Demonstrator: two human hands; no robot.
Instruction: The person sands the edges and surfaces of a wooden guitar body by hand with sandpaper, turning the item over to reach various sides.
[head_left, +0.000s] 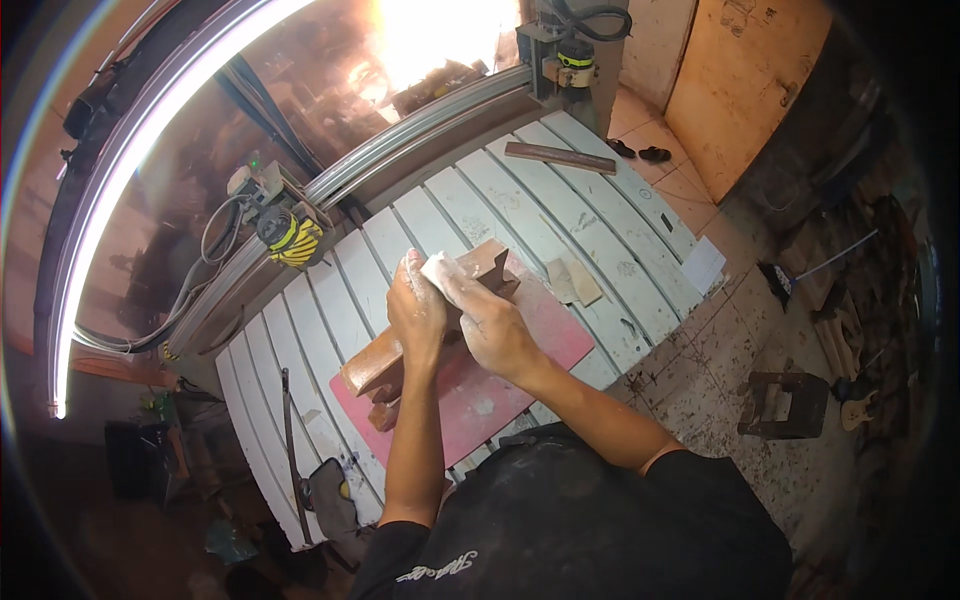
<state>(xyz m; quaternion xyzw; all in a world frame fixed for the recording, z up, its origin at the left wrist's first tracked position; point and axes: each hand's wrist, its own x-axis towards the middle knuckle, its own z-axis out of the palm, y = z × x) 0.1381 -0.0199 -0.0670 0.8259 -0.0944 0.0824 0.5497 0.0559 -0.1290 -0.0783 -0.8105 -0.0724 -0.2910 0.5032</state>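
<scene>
A brown wooden piece (372, 364) with notched, shaped edges lies slantwise on a pink mat (520, 372). My left hand (415, 308) is raised over its middle, fingers stretched upward and dusted white. Beside it, my right hand (492, 328) has its fingers pressed together around a bright white patch (440, 268). Whether this patch is a cloth wad or thick powder I cannot make out. Both hands are close together and hide the middle of the wood.
The mat rests on a pale slatted machine bed (470, 195). Near the mat's right side lie beige sheets (573, 281); a wooden strip (560, 158) lies farther back. A yellow-and-black machine head (290, 238) hangs at left. A long dark bar (293, 450) lies at the near left.
</scene>
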